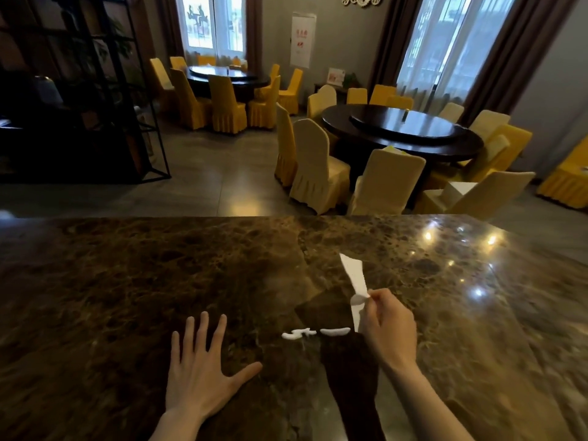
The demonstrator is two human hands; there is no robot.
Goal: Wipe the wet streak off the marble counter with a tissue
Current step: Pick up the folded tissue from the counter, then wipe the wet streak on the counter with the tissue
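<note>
Head view: our right hand (pixel 386 326) pinches the tissue (pixel 354 281) just beside the streak (pixel 315 333), left hand (pixel 203 370) flat and splayed on the counter (pixel 127 265); wipe pending, so next we lower the tissue onto the streak.

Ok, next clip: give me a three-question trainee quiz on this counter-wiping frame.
1. True or false: the left hand lies flat, fingers spread, on the counter.
2. Which hand pinches the tissue? A) left B) right C) both
3. Fill in: the white streak lies between the two ____.

Key:
1. True.
2. B, the right hand pinches it, with most of the tissue lifted above the counter.
3. Hands; it is unwiped, in two parts, just left of the tissue's lower end.
</note>
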